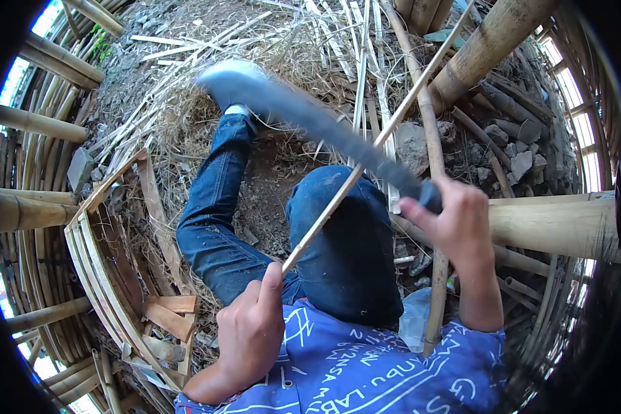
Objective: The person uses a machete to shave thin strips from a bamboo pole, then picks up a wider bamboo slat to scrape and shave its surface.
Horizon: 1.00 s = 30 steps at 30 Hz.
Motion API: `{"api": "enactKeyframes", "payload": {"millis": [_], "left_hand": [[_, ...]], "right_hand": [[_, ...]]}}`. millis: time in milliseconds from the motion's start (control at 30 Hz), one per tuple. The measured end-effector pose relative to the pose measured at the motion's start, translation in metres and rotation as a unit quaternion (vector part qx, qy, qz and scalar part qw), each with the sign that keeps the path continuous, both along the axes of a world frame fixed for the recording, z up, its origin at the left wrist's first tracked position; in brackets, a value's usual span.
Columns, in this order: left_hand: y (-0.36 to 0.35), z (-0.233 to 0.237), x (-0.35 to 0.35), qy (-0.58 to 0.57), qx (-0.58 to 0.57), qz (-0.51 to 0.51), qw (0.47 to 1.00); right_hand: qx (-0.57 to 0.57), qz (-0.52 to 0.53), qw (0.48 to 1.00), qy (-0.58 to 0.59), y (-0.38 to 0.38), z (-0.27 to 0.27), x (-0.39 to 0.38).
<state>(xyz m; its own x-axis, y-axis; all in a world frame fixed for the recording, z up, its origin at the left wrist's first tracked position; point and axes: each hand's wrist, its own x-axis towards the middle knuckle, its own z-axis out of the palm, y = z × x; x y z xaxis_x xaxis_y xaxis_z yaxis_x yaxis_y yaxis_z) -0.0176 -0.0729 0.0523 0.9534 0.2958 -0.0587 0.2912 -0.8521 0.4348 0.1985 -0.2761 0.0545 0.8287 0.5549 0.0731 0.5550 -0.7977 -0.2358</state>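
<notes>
Blue shirt with white lettering (366, 376) fills the near edge, jeans (345, 269) bent at the knee beyond it. Left hand (250, 331): fingers wrapped round the lower end of a slim pale strip (328, 214), which slants up and to the right, across the raised knee in this view, towards the far poles. Right hand (455, 221): fingers clenched on the dark handle (431, 197) of a long broad blade (303, 117) — motion-blurred, pointing up and to the left. Blade and strip cross beyond the knee; whether they touch, cannot tell. Blade's far end overlaps the shoe (229, 67) in the picture. Ground about — dry shavings (186, 103), loose pale slats, grey stones (522, 163) on the right among bamboo. Clear plastic (415, 314) near the right elbow, beside a long thin pole (436, 276). On the left, a curved slatted frame (107, 297); thick bamboo poles (552, 224) at both sides.
</notes>
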Motion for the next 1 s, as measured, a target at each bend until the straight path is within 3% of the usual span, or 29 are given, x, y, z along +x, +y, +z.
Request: {"api": "enactKeyframes", "payload": {"millis": [133,367,433,533,1000], "left_hand": [[0.002,0.0,-0.001,-0.031,0.039,-0.019,0.999],[-0.005,0.013,0.011,-0.005,0.065,-0.021,0.998],[-0.006,0.014,0.012,-0.004,0.066,-0.021,0.998],[-0.008,0.011,0.012,-0.002,0.067,-0.01,0.998],[-0.005,0.005,0.006,-0.032,0.041,-0.005,0.999]], "right_hand": [[0.054,-0.114,0.991,0.037,-0.023,-0.006,0.033],[0.1,0.009,0.982,0.157,-0.005,0.0,-0.003],[0.145,0.075,0.975,0.152,0.007,-0.004,-0.019],[0.088,0.142,0.974,0.153,0.021,0.004,-0.028],[0.015,0.07,0.997,0.028,0.012,-0.002,0.017]]}}
